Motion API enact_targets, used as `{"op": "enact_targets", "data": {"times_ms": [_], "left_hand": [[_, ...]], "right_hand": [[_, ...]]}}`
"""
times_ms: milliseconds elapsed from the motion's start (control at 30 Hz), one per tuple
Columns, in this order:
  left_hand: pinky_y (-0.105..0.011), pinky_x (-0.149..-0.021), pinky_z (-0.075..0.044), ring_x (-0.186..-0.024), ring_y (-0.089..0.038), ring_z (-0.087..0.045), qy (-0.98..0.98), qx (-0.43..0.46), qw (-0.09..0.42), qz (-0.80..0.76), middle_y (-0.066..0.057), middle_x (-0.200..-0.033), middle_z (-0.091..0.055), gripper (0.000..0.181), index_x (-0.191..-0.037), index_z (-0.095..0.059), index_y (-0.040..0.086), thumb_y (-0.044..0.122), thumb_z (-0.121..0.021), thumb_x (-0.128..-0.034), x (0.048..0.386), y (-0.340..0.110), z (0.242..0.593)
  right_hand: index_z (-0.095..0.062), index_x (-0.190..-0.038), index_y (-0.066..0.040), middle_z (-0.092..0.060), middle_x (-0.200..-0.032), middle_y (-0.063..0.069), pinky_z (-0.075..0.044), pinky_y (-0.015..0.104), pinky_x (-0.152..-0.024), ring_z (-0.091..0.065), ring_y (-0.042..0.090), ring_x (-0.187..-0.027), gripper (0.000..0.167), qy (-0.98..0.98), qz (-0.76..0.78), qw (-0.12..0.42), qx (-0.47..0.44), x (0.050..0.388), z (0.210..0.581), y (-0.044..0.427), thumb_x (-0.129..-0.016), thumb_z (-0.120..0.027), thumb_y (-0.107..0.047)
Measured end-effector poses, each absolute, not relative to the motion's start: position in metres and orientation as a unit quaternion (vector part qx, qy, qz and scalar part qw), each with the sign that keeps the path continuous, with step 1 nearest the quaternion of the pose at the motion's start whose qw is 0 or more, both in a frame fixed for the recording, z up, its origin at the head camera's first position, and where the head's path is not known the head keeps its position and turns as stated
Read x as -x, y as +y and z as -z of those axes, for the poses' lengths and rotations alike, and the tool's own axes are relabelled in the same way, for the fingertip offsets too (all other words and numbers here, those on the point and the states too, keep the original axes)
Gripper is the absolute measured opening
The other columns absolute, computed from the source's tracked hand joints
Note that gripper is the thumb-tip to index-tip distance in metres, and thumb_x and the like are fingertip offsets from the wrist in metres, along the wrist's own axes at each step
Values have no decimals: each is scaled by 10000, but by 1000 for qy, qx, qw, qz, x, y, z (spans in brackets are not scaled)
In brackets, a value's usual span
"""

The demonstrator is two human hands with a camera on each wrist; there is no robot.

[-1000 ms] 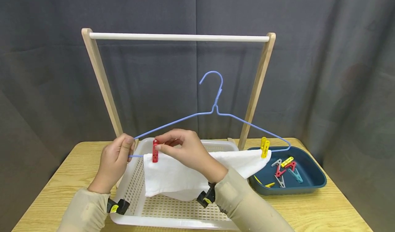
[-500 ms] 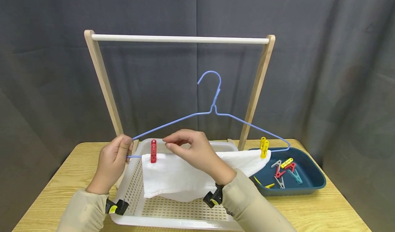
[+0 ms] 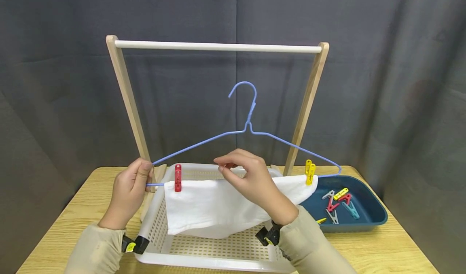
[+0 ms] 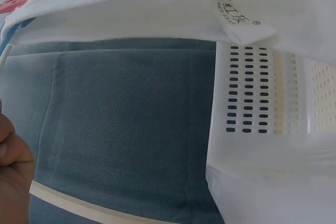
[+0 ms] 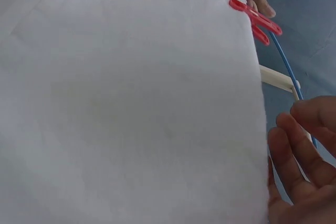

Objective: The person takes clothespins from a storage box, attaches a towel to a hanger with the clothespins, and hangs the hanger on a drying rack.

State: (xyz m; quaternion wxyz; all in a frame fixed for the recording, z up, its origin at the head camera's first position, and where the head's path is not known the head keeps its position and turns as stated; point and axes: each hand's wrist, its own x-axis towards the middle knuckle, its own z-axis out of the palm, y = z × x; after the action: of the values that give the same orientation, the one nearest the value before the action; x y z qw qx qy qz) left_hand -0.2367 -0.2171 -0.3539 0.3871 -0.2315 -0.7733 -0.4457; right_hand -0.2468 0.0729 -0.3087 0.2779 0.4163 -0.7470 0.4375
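My left hand [image 3: 127, 189] grips the left end of a blue wire hanger [image 3: 196, 145], whose hook points up. Over the hanger's lower bar hangs a white towel [image 3: 204, 205], with a printed label [image 4: 236, 17] visible in the left wrist view. A red clothespin [image 3: 178, 178] clips the towel near its left edge, and a yellow clothespin [image 3: 310, 173] does so at the right. In front of the towel's middle, my right hand [image 3: 255, 181] hovers with bent, relaxed fingers and nothing between them. In the right wrist view its fingers [image 5: 296, 150] lie beside the towel's edge.
Below the towel stands a white perforated basket [image 3: 214, 264]. A dark blue tub [image 3: 371, 225] at the right holds several loose clothespins [image 3: 340, 194]. Behind rises a wooden rack with a white crossbar [image 3: 218, 46]. Everything stands on a wooden table [image 3: 73, 209] before a grey curtain.
My right hand has let go of the red clothespin and moved right, away from it. The clothespin stays on the towel. The hanger has shifted slightly left in view, still in my left hand.
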Motion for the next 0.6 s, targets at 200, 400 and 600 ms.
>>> {"op": "enact_targets", "data": {"times_ms": [200, 400, 600], "left_hand": [[-161, -462, -383, -497, -33, -450, -776, 227, 384, 446, -22, -581, -480, 288, -785, -536, 30, 48, -493, -1068, 236, -218, 353], [-168, -465, -377, -484, -109, -457, -779, 223, 383, 443, -50, -582, -475, 287, -782, -529, 23, 28, -488, -1066, 236, -219, 352], [-169, -466, -364, -510, -43, -438, -780, 218, 386, 443, -12, -586, -471, 284, -787, -537, 44, 44, -494, -1067, 237, -221, 354]], "right_hand": [[-761, -1053, -39, -727, -962, 42, -581, 268, -781, -688, 172, -862, 225, -742, -433, 318, -400, 248, 308, 87, -874, -716, 90], [-760, -1039, -31, -711, -941, 48, -557, 263, -770, -665, 188, -854, 246, -731, -383, 403, -397, 253, 305, 101, -844, -721, 114], [-762, -1027, -23, -689, -926, 93, -507, 328, -772, -634, 254, -864, 244, -722, -322, 473, -389, 257, 294, 117, -824, -724, 107]]}}
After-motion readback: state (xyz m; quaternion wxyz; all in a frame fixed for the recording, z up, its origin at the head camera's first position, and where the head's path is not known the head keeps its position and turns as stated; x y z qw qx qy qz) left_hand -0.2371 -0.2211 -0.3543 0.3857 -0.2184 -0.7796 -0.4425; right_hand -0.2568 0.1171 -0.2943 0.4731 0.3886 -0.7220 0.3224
